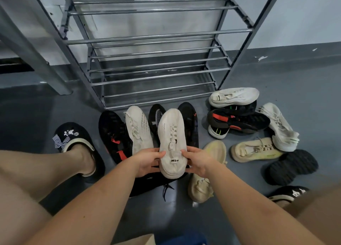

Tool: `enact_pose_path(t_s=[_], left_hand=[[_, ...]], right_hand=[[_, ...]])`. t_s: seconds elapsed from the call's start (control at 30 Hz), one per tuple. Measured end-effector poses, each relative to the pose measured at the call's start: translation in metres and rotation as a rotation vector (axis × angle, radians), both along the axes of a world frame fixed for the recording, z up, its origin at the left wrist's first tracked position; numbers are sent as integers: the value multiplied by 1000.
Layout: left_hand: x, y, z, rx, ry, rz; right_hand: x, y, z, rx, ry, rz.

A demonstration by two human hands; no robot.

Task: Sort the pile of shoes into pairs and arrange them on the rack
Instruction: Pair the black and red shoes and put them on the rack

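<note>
White knit sneaker (171,143), light and soft, is being gripped at its heel sides by both the left hand (147,161) and right hand (196,161).

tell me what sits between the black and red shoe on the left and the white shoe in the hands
In the head view, a white knit sneaker lies on the floor between the black and red shoe and the held white shoe.

Rack (158,36): upper tiers cut off by the top edge. Black shoe (155,184): largely hidden beneath the held white sneaker (171,143) and both hands. Tongue label of that sneaker: only partly legible. Dark slipper (287,194) at lower right: mostly covered by the person's blurred knee. Tan object (140,240) at bottom edge: cropped, unidentifiable
</note>
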State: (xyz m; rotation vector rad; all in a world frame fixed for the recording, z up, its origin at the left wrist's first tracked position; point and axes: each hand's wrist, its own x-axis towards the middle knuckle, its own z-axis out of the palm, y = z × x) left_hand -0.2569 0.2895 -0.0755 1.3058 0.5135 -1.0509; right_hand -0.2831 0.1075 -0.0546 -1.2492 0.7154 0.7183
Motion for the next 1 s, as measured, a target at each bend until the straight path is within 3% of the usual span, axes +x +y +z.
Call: enact_pose_path(t_s=[0.23, 0.4, 0.53, 0.63, 0.8, 1.0], left_hand=[[-8, -34, -12, 187, -53, -27], [6, -46, -14, 410, -390, -161], [21, -65, -4, 673, -696, -501], [34, -87, 3, 724, -829, -674], [63, -129, 18, 753, -960, -858], [99, -171, 22, 745, -1004, -986]], right_hand=[[-14, -10, -10, -127, 89, -23], [-5, -23, -15, -241, 2, -12], [8, -50, -14, -553, -131, 163], [21, -82, -7, -790, -173, 352], [41, -141, 11, -1104, -191, 575], [55, -194, 13, -1309, -177, 771]])
